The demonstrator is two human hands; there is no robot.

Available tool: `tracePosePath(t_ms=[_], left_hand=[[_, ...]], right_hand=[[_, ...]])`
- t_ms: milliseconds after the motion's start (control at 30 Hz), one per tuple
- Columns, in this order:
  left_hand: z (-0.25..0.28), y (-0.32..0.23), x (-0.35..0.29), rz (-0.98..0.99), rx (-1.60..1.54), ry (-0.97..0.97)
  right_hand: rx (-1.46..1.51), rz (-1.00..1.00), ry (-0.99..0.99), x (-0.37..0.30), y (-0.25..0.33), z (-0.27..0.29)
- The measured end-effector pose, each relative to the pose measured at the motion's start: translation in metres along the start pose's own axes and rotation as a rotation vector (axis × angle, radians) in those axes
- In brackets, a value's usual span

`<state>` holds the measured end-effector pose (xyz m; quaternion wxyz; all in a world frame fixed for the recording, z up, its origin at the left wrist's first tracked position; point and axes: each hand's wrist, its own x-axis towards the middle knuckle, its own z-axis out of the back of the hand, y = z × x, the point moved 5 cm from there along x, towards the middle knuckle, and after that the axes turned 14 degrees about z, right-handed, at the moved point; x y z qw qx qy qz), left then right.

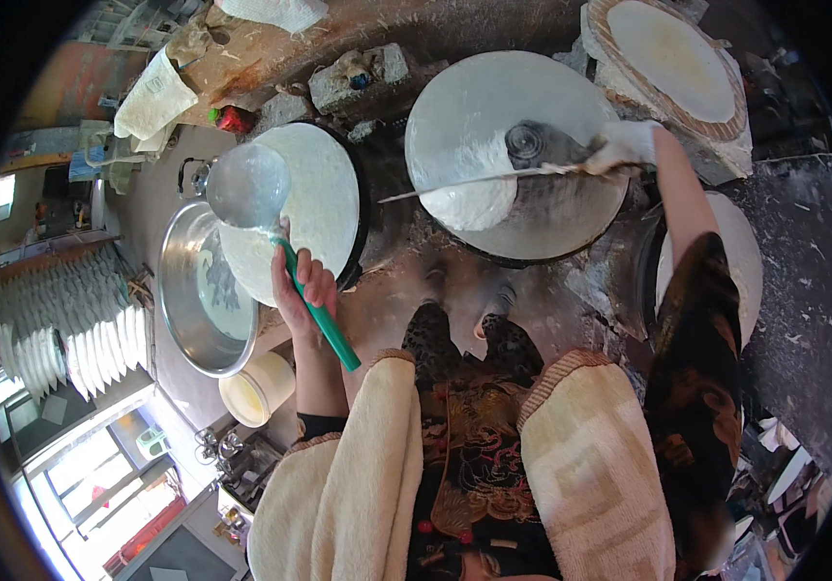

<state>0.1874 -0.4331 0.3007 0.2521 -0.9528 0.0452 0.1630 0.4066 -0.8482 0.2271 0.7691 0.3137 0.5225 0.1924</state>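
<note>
My left hand (304, 290) is closed round the green handle of a ladle (251, 184). The ladle's round, shiny bowl is lifted over the left edge of a round pan covered in white (324, 194). On the right, my right hand (629, 147) wears a white glove and grips one end of a long, thin stick-like tool (493, 177). That tool reaches leftward across a big round griddle (580, 218). A thick white patch of batter (474, 201) lies below the tool on the griddle. Behind the tool, a dark ringed patch shows near the griddle's middle.
A wide metal basin (172, 300) with pale liquid stands at the left, a white bucket (280, 378) nearer me. Far right, a round woven tray (619, 44) bears a white disc. Another round white-topped pan (730, 252) sits by my right arm. White folded sheets (72, 324) hang far left.
</note>
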Motion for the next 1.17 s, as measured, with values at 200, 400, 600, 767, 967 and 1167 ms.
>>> tracePosePath(t_ms=[200, 400, 600, 767, 967, 1167], left_hand=[[-0.003, -0.014, 0.025, 0.125, -0.182, 0.132], [0.022, -0.038, 0.030, 0.174, -0.100, 0.114], [0.017, -0.029, 0.029, 0.280, 0.097, -0.024], [0.014, -0.050, 0.012, 0.312, 0.160, 0.124], [0.021, -0.058, 0.010, 0.377, 0.231, 0.051], [0.005, -0.042, 0.012, 0.417, 0.213, 0.226]], right_hand=[[-0.397, -0.225, -0.249, -0.144, -0.044, -0.054], [0.404, 0.049, -0.935, -0.095, -0.067, -0.251], [0.832, -0.038, -0.819, 0.079, 0.118, -0.313], [0.174, -0.308, -1.066, 0.041, 0.101, -0.309], [0.015, -0.443, -1.164, -0.026, 0.068, -0.297], [-0.025, -0.258, -1.052, 0.014, 0.097, -0.247]])
